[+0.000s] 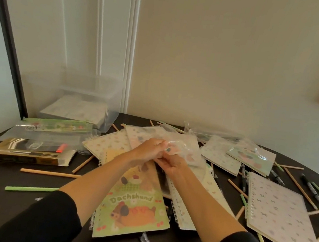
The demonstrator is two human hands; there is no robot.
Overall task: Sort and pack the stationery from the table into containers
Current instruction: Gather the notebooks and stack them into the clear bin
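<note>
Stationery lay scattered over the dark round table: notebooks heaped in the middle, with pencils and pens strewn around them. Above the heap, both hands met on a small notebook in a clear wrapper. The left hand had its fingers curled and pinched the wrapper's near edge from above. The right hand, just below it, gripped the same edge with bent fingers; the picture was too blurred to show how tightly. Both arms wore black sleeves.

Under the forearms lay a green spiral notebook with a dog and the word "Dachshund" on its cover. A larger pale notebook with a small pattern lay to the right, resting on a few pencils. Black pens lay beyond it, near the table's right edge. A wooden pencil and a green pencil lay apart on the left.

At the far left, against the wall, stood a clear plastic tub with something pale and flat inside. In front of it were a flat clear case and a gold box.
</note>
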